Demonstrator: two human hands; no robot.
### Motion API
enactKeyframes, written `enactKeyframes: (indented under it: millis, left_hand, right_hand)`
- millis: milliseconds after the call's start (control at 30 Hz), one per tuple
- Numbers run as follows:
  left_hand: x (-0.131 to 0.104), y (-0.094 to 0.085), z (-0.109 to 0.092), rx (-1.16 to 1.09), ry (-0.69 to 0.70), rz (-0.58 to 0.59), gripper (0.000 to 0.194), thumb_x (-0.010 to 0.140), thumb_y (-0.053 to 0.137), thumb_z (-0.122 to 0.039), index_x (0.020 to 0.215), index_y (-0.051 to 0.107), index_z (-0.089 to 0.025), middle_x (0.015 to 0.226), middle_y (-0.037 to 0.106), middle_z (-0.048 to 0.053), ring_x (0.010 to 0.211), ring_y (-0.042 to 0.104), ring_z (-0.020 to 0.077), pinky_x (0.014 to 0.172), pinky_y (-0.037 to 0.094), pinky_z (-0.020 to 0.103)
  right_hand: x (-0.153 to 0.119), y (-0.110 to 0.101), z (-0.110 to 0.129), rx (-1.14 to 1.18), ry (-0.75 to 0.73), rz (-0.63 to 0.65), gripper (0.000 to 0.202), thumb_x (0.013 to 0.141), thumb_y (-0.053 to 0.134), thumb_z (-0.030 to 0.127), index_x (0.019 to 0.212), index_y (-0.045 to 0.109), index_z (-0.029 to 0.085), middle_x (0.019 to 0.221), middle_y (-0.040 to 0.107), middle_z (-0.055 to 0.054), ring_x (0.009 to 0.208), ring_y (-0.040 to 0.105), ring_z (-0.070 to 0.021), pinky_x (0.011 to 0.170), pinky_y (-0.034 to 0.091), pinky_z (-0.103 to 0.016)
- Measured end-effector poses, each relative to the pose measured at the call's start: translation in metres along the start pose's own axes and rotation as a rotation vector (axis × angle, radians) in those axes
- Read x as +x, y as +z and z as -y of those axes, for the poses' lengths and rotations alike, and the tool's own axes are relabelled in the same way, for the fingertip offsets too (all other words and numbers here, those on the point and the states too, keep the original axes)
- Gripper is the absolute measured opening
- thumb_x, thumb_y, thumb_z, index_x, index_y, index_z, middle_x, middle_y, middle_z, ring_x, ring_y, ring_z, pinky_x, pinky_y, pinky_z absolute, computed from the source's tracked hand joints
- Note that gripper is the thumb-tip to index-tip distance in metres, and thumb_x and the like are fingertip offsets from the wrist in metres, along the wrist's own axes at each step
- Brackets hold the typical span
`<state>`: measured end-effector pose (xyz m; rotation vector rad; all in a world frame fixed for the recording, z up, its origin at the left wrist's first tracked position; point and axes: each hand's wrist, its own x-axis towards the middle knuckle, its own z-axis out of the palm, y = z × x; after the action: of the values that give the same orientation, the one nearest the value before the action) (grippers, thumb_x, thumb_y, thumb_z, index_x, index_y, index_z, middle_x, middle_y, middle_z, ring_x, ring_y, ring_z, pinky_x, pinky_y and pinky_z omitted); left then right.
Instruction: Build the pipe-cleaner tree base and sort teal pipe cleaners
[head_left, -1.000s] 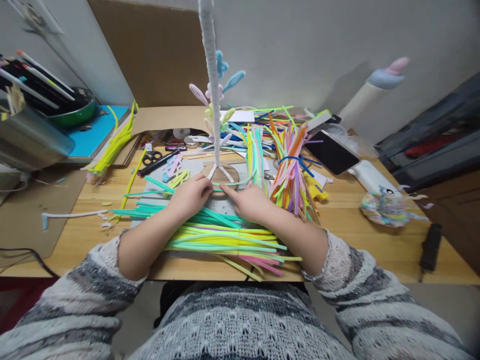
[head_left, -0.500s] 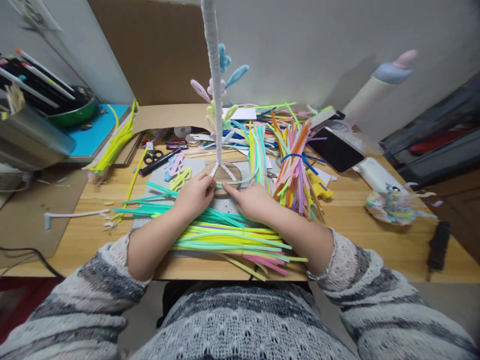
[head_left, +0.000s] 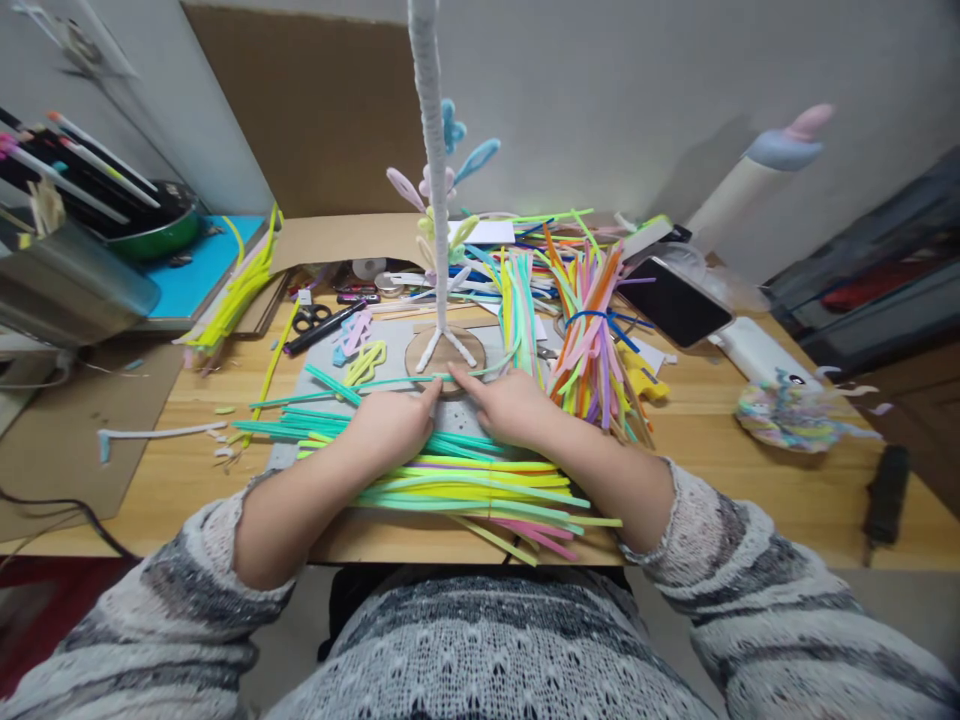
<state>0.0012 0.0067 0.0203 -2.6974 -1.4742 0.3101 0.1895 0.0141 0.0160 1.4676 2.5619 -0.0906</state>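
Observation:
A mint-green pipe cleaner (head_left: pixel 390 383) runs sideways across the front of a round wooden disc (head_left: pixel 471 347). My left hand (head_left: pixel 396 425) has its fingers curled, with the fingertips closed on the pipe cleaner at the disc's front edge. Just to the right, my right hand (head_left: pixel 514 405) reaches in with the index finger along the same pipe cleaner and the grip closed; its lower fingers are partly hidden. A tall white wrapped stem (head_left: pixel 433 170) stands on the disc on splayed legs. Pastel fuzzy flowers (head_left: pixel 450 125) show behind the stem.
Loose teal pipe cleaners (head_left: pixel 300 425) and a yellow-green bundle (head_left: pixel 465 485) lie before the disc. A tied multicoloured bundle (head_left: pixel 592 340) is at right, near a phone (head_left: pixel 679 300). Black scissors (head_left: pixel 309 318), a black marker (head_left: pixel 322 328) and bent pastel pieces (head_left: pixel 365 362) lie left.
My left hand has drawn slightly down and its index finger has straightened, exposing more of the pipe cleaner and disc. My right hand stays nearly in place. The view has shifted slightly.

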Motion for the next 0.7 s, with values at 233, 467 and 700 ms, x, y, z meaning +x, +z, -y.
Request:
enactKeyframes:
  millis: [233, 467, 700]
  left_hand:
    - [-0.001, -0.002, 0.003, 0.004, 0.015, 0.041, 0.056, 0.087, 0.035, -0.023, 0.142, 0.029, -0.012, 0.073, 0.070, 0.012, 0.062, 0.066, 0.0249, 0.055, 0.040, 0.029]
    - [-0.001, -0.004, 0.005, -0.030, -0.028, 0.050, 0.056, 0.086, 0.038, -0.025, 0.142, 0.031, -0.020, 0.078, 0.071, 0.010, 0.068, 0.067, 0.0253, 0.059, 0.041, 0.029]
    - [-0.001, -0.002, 0.011, -0.068, -0.123, -0.032, 0.049, 0.085, 0.038, -0.026, 0.132, 0.046, -0.036, 0.089, 0.072, 0.005, 0.079, 0.067, 0.0254, 0.060, 0.042, 0.029]
  right_hand:
    - [-0.003, 0.001, 0.000, -0.004, -0.040, -0.027, 0.062, 0.087, 0.040, 0.026, 0.146, 0.024, 0.025, 0.087, 0.071, -0.010, 0.078, 0.063, -0.0245, 0.074, 0.034, -0.033]
    - [-0.002, 0.004, -0.002, 0.025, -0.060, -0.088, 0.059, 0.086, 0.043, 0.025, 0.144, 0.030, 0.026, 0.083, 0.072, -0.010, 0.074, 0.063, -0.0235, 0.072, 0.034, -0.033]
    - [-0.003, 0.007, -0.002, 0.089, -0.051, -0.162, 0.054, 0.083, 0.045, 0.022, 0.137, 0.044, 0.022, 0.087, 0.072, -0.010, 0.077, 0.064, -0.0242, 0.071, 0.036, -0.033]
